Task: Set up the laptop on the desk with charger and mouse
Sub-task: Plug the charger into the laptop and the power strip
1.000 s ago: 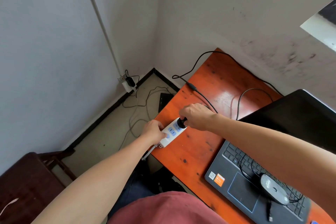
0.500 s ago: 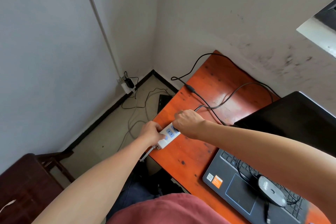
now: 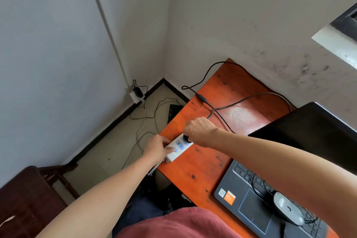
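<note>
1. The left hand [image 3: 157, 148] is clamping the white plastic power strip [image 3: 178, 148] at the orange wooden desk's [image 3: 202, 162] edge.
2. The right hand [image 3: 200, 130] is closing on a black round plug [image 3: 187, 138] in it.
3. The grey corded mouse [image 3: 288, 210] is lying on the open dark laptop's [image 3: 249, 206] keyboard.

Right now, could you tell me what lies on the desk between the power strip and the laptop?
Only bare desk between the power strip and laptop, in the head view.

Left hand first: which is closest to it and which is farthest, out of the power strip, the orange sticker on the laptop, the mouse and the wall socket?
From the left hand:
1. Power strip, held in its fingers at the desk's left edge.
2. Orange sticker, lower right on the laptop's palm rest; the wall socket, up left by the floor, looks about as far, too close to call.
3. Mouse, far right on the keyboard.
</note>
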### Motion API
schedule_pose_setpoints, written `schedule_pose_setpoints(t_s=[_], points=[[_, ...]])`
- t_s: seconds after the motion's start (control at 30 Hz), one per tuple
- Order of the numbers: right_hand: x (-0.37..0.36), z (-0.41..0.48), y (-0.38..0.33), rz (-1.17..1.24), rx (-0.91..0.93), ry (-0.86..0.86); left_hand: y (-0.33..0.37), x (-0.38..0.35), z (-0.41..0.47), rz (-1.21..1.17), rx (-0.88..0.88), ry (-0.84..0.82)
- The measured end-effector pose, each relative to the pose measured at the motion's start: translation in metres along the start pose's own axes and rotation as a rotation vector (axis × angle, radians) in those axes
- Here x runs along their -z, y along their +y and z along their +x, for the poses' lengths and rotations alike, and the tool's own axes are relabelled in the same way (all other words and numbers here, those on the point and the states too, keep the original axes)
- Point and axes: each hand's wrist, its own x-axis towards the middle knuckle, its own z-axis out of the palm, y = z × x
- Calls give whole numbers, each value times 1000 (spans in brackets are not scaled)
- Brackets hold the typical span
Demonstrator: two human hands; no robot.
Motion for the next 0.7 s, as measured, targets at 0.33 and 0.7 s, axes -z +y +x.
schedule_pose_setpoints(t_s=[0.33, 0.7], points=[[-12, -5, -12, -4, -41, -39, -13, -4, -16, 51, -129, 49], [-16, 3, -21, -9, -30, -62, -13, -7, -20, 10, -139, 79]])
